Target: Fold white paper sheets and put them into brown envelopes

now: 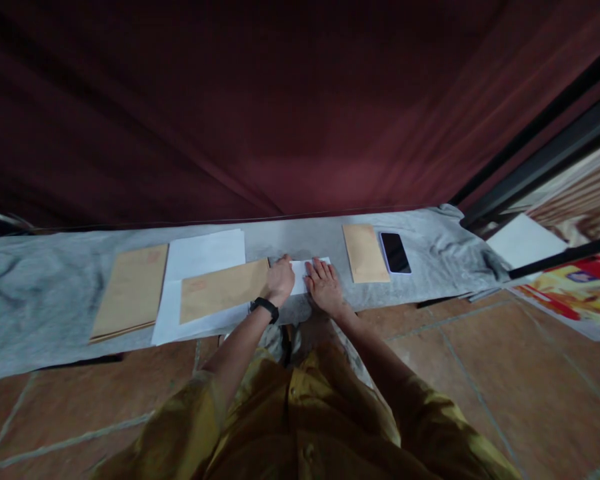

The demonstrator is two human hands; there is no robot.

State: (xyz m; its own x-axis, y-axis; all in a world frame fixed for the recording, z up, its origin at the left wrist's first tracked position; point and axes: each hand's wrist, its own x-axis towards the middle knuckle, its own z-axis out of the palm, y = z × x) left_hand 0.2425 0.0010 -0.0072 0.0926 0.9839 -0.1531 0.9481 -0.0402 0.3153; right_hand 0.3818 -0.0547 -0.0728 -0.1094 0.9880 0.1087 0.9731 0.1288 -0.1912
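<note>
White paper strip (299, 279) under both hands, near edge of cloth-covered bench (300, 237)

Obs.: we have the strip lying approx. mid-length along the bench, closer to the near edge than the far one, long side running roughly parallel w/ that edge. No. of layers: can't tell.

L hand (279, 283): fingers curled in, set down at the strip's left end; the hand hides its own underside, so we can't tell if it pinches the paper or only presses. Black wristband (265, 308) on that wrist. R hand (325, 290): opened out flat, palm down, fingers slightly apart, resting on the strip's right end; not gripping. White shows btwn the two.

Left of L hand: brown envelope (220, 292) lying at a slant on white sheets (205, 248), its right end just beside that hand. Sheets reach the near edge. Further twd the bench's left end: stack of brown envelopes (130, 290), tilted, lower corner by the near edge, right side against the sheets.

Right of R hand, apart from it: second brown envelope (367, 255), lying crosswise, then phone (395, 253), dark screen up, just beside it, twd the right end.

Surroundings: dark red curtain (260, 133) past the far edge; tiled floor (455, 373) below the near edge; red-and-yellow printed packaging (575, 293) off the right end, near corner.
</note>
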